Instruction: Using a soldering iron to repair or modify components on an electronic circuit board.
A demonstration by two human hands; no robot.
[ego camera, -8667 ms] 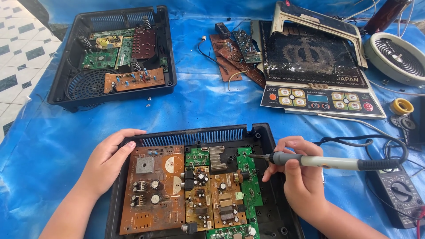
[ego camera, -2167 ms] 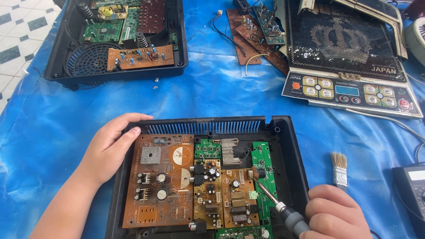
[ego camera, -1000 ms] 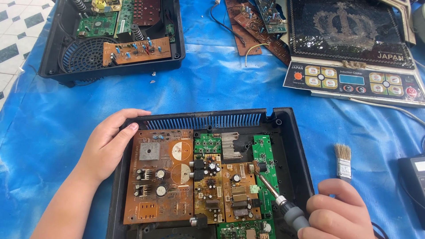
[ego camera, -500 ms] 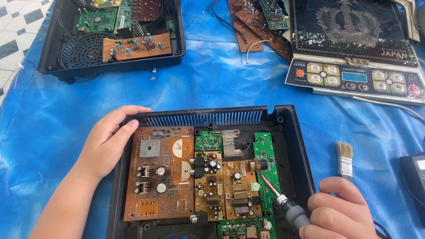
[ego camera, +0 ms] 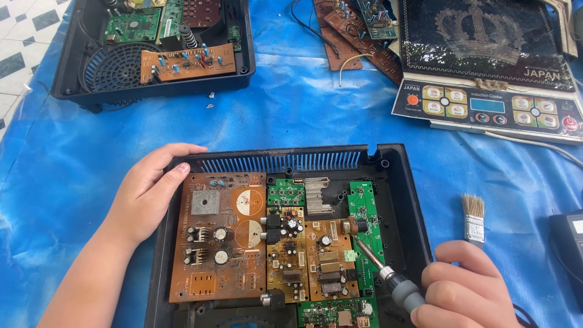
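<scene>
My left hand lies flat, fingers apart, on the case corner. My right hand grips the soldering iron, tip on the green board. Slipping could scorch neighbouring parts.

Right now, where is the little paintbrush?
In the head view the paintbrush lies on the blue sheet at the right, just outside the open black case and just above the right hand holding the soldering iron.
</scene>
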